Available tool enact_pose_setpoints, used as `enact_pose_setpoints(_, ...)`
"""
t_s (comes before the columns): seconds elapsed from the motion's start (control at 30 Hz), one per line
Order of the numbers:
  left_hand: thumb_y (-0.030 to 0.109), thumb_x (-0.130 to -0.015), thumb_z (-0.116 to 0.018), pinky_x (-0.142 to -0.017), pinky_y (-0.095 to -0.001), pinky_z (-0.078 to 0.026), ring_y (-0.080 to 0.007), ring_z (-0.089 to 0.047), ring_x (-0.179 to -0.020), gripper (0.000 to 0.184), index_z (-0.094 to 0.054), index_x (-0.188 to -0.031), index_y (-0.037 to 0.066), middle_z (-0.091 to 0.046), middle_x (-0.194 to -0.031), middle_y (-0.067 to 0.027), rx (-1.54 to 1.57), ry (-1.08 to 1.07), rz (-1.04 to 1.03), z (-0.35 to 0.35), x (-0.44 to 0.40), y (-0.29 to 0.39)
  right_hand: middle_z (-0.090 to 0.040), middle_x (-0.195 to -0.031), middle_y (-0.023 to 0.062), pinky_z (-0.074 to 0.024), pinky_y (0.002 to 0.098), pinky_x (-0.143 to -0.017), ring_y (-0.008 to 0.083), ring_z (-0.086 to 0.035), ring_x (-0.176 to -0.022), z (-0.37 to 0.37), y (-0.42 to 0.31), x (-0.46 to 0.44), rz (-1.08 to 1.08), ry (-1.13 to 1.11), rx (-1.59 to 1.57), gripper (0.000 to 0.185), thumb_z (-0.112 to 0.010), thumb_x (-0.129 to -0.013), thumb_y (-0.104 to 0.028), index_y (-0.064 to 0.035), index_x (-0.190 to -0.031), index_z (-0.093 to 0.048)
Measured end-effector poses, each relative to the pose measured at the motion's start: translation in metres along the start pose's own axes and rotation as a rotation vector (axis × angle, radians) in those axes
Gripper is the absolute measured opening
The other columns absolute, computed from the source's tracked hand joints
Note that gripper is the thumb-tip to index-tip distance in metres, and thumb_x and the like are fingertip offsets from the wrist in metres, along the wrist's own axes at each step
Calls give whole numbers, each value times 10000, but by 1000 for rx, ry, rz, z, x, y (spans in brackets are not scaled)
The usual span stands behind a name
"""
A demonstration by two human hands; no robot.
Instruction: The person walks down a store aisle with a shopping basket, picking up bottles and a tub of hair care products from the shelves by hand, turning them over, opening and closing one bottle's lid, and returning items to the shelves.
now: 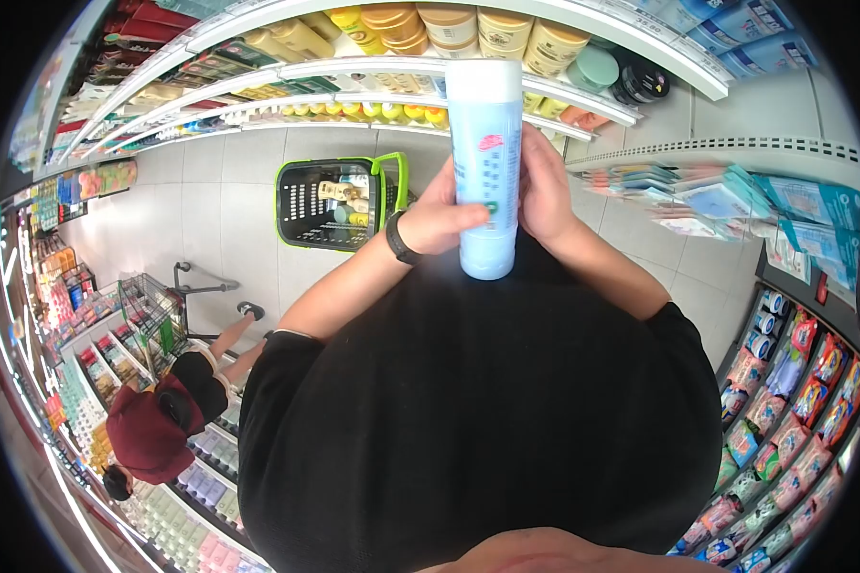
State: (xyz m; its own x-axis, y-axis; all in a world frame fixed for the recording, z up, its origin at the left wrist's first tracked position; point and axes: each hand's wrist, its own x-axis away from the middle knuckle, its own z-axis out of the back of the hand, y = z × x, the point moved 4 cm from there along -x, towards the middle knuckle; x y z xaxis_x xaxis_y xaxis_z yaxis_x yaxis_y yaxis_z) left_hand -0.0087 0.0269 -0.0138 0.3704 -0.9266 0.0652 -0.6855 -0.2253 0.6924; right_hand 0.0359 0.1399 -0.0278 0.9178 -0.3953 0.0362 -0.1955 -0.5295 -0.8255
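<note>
A light blue bottle [488, 181] with a white cap and a pink mark stands upright in front of my chest, held between both hands. My left hand [440, 218], with a dark band on the wrist, grips its left side, the thumb lying across the front. On the other side my right hand [545, 186] is against the bottle, its fingers partly hidden behind it. The small print on the label is too blurred to read.
A black basket with a green rim [279, 205] sits on the tiled floor, containing several bottles. Shelves of jars and bottles [449, 29] run ahead. Packets hang at right [726, 196], above racks of wipes packs [784, 401]. Another person [158, 425] stands at left near a shopping cart [148, 310].
</note>
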Motion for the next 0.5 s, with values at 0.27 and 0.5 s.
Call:
enact_pose_setpoints(0.27, 286, -860, -647, -1036, -424, -409, -250, -495, -1234, 738, -256, -1439, 49, -460, -1356, -118, 124, 116, 62, -5, -4, 3, -631, -1086, 107, -494, 344, -863, 188, -623, -953, 0, -6, -7, -174, -109, -228, 448, -406, -1000, -342, 8, -1267, -492)
enact_pose_setpoints(0.5, 254, -836, -709, -981, -423, -472, -253, -567, -1158, 699, -347, -1374, -6, -541, -1279, -139, -3, 27, 158, 5, 3, -7, -626, -1150, 212, -489, 422, -925, 291, -628, -1036, -8, -15, -10, -207, -260, -467, 563, -280, -956, -392, 21, -1288, -473)
